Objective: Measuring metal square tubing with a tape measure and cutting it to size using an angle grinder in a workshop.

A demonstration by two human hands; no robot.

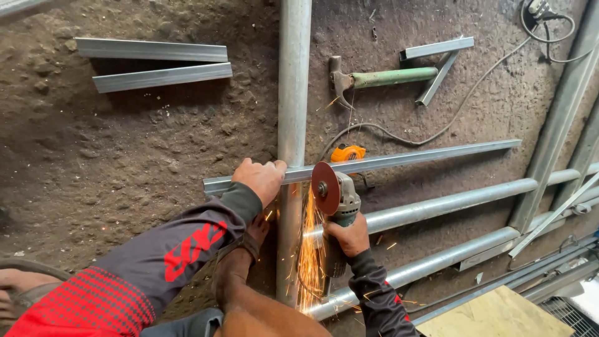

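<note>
Several lengths of galvanised steel lie on a rough, lumpy dirt floor. The left hand is clamped over a long grey metal channel, which rests across an upright-running round pipe. The right hand grips an angle grinder, its reddish disc at the channel, sparks falling. Nearby lie a green-handled hammer, an orange tape measure, a cable and two short channel offcuts.

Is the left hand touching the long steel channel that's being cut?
Touching. The head view shows the left hand pressed on the steel channel, fingers curled over its top edge, beside the angle grinder held in the right hand.
</note>
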